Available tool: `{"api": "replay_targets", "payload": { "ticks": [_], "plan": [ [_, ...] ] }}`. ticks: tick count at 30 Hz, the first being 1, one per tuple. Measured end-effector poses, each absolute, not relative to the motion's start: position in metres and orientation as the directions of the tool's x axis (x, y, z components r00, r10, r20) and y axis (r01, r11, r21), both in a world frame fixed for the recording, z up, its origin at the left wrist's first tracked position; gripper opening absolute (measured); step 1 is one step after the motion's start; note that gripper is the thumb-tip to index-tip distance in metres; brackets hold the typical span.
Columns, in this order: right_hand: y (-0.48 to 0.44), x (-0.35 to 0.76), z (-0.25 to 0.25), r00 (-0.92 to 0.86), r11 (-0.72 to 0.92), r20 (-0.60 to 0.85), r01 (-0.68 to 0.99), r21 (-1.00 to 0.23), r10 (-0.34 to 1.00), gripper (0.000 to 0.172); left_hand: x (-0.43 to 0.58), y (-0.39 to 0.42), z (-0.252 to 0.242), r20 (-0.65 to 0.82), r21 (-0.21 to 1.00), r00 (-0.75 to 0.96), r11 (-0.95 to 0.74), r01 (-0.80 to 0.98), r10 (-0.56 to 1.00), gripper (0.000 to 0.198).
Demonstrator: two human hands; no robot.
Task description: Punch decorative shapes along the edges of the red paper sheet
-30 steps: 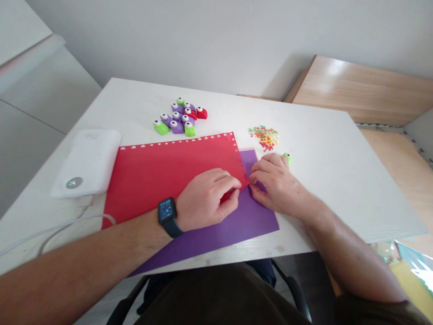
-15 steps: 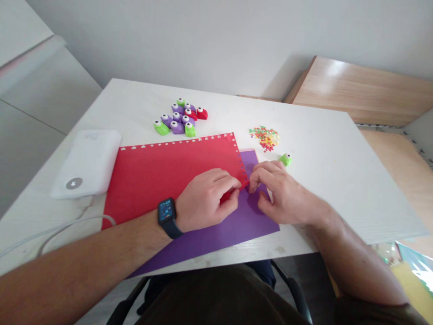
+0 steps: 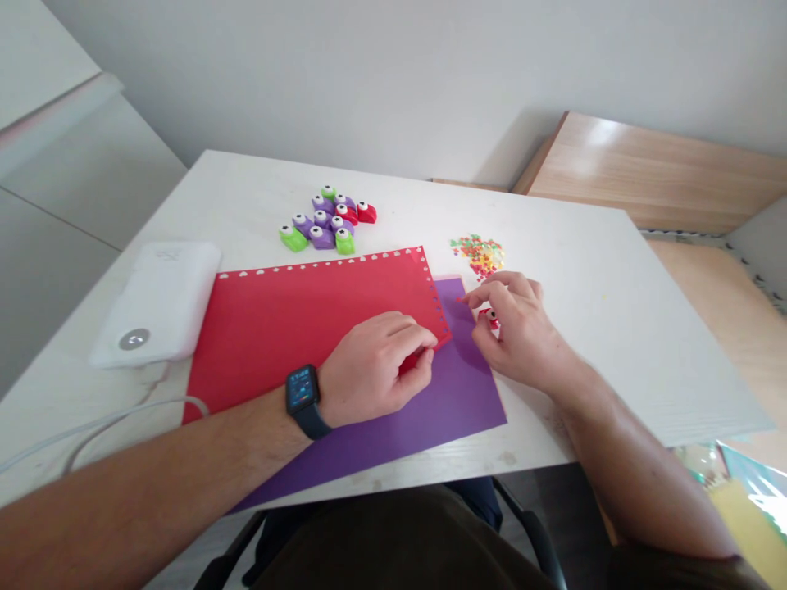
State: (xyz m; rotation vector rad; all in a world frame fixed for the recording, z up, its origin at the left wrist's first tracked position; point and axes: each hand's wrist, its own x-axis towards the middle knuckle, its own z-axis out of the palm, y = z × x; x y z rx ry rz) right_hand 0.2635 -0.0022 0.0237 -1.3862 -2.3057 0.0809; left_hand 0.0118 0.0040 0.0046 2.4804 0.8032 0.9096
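Red card, matte and smooth, makes up the red sheet (image 3: 307,319), which lies slightly askew over the purple sheet (image 3: 455,410) near the surface's (image 3: 590,344) near edge; a row of tiny punched hearts runs along its far edge and down its right edge, and the purple corner juts past the near edge of the surface; a thin pale pink edge (image 3: 448,278) peeks out from under the purple at its far side.

The left hand (image 3: 375,365) rests on the red sheet's right edge, its fingers curled tight and clamped on the card; the tucked fingertips are hidden, so the exact pinch is hard to make out. The right hand (image 3: 516,328) is clear of the sheets, just beside the purple, fingers closed around a small red punch (image 3: 490,319); most of its body is hidden, with only a sliver of red and the round plunger showing.

Toward the far edge, chunky plastic punches (image 3: 325,225) in green, purple and red sit huddled together; just right of them lies a loose heap of multicoloured confetti (image 3: 478,256), too small to make out each shape. By the left edge sits a rounded white pad (image 3: 156,303) with a thin cable (image 3: 123,426) trailing from it.
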Motion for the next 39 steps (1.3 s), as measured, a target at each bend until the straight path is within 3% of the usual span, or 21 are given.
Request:
{"api": "replay_targets", "payload": {
  "ticks": [6,15,20,29,39],
  "plan": [
    [0.003,0.265,0.02,-0.395,0.474,0.315,0.85,-0.231,0.863,0.03,0.012,0.004,0.002,0.47,0.519,0.625,-0.768,0.375,0.623,0.011],
    [0.007,0.263,0.021,-0.424,0.503,0.294,0.815,-0.289,0.857,0.028,0.012,0.004,0.002,0.457,0.521,0.633,-0.765,0.379,0.625,0.011],
    [0.013,0.264,0.02,-0.382,0.431,0.24,0.879,-0.204,0.892,0.027,0.012,0.004,0.002,0.455,0.52,0.634,-0.765,0.381,0.625,0.011],
    [0.014,0.267,0.017,-0.318,0.404,0.318,0.878,-0.255,0.893,0.032,0.012,0.004,0.002,0.451,0.515,0.638,-0.766,0.384,0.624,0.011],
    [-0.001,0.285,0.044,-0.381,0.406,0.149,0.887,-0.219,0.912,0.02,0.011,0.004,0.001,0.408,0.494,0.688,-0.779,0.387,0.601,0.01]
  ]
}}
